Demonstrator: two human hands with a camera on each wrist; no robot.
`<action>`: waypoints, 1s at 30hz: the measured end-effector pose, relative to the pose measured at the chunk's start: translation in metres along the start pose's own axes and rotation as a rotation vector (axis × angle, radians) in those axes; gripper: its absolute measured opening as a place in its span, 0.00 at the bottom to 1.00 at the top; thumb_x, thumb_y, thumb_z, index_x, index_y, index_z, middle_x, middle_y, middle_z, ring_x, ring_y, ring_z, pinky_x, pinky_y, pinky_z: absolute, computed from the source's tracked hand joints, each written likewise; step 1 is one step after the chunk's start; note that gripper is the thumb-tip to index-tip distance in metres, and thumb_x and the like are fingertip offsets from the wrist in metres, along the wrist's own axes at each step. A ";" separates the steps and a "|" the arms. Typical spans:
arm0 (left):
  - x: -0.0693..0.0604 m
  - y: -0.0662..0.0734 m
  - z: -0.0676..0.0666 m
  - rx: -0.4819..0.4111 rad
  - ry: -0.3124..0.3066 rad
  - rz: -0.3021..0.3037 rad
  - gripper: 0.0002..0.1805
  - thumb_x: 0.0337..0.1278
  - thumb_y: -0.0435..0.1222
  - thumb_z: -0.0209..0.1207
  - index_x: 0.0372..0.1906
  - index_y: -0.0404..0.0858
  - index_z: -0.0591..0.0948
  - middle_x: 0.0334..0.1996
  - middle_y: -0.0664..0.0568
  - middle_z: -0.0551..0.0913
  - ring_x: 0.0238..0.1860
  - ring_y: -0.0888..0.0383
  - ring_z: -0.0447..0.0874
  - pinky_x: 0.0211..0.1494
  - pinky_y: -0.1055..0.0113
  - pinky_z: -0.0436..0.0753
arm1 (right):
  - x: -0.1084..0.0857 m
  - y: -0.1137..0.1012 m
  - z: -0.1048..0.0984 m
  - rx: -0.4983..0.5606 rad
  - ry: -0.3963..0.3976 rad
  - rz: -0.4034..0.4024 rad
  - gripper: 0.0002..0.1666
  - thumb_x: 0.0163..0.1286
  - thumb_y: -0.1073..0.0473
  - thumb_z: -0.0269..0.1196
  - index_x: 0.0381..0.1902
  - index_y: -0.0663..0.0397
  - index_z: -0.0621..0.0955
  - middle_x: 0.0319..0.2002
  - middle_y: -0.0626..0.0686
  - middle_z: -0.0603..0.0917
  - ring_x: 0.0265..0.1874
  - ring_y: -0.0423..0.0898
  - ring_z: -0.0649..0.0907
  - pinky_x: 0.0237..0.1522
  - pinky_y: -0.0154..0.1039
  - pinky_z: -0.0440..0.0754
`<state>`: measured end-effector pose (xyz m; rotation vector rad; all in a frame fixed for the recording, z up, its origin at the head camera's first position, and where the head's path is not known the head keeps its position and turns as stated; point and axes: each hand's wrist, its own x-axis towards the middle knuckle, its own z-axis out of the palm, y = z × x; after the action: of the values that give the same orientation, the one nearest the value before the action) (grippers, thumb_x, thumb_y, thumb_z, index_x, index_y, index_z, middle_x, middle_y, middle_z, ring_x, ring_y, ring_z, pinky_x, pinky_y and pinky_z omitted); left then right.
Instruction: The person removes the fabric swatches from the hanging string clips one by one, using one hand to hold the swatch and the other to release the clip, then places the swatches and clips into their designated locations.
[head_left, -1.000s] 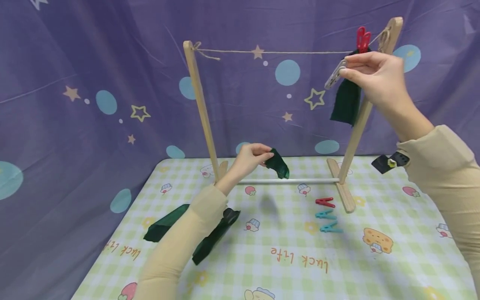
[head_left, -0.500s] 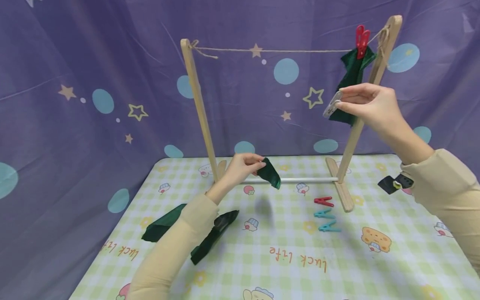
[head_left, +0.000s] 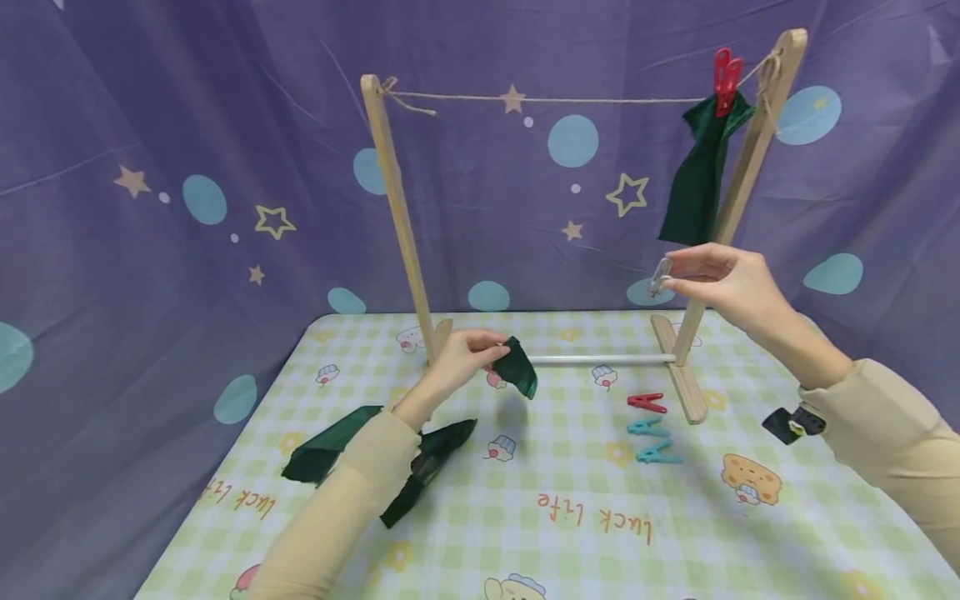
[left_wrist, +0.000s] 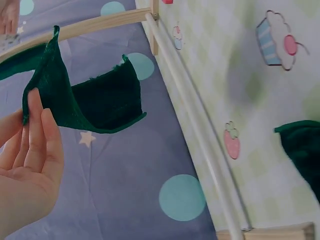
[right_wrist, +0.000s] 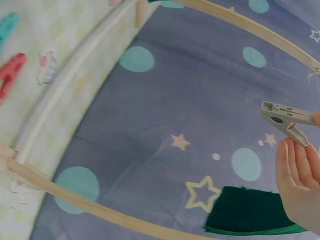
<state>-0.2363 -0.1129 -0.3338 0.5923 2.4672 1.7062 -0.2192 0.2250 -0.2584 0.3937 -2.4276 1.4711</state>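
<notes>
In the head view my left hand (head_left: 467,360) pinches a small dark green velvet garment (head_left: 516,368) by one edge, above the table near the rack's left post. The left wrist view shows the garment (left_wrist: 107,102) draped from the fingertips, its lower part spread. My right hand (head_left: 723,282), below the hanging cloth, pinches a grey clothespin (right_wrist: 285,120) between thumb and fingers. A second green garment (head_left: 697,171) hangs from the string line (head_left: 540,101) at the right end, held by a red clothespin (head_left: 726,83).
A wooden rack, with a left post (head_left: 397,200) and a white crossbar (head_left: 600,360), stands at the table's back. Two blue clothespins (head_left: 657,452) and a red clothespin (head_left: 647,402) lie on the checked tablecloth (head_left: 585,550). More green cloth (head_left: 330,446) lies by my left forearm.
My right hand has come down from beside the hanging garment, still holding the grey clothespin. My left hand has moved down and left with the green garment.
</notes>
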 end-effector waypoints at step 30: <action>-0.056 -0.067 -0.005 0.001 -0.064 -0.130 0.14 0.55 0.31 0.56 0.45 0.27 0.77 0.45 0.36 0.77 0.29 0.58 0.78 0.30 0.63 0.81 | -0.061 0.073 0.032 0.251 -0.321 0.078 0.16 0.58 0.68 0.60 0.45 0.54 0.78 0.38 0.37 0.81 0.39 0.32 0.80 0.37 0.28 0.79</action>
<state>-0.2040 -0.1580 -0.4019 0.4678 2.4060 1.6126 -0.1926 0.2348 -0.3549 0.6383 -2.5239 1.8833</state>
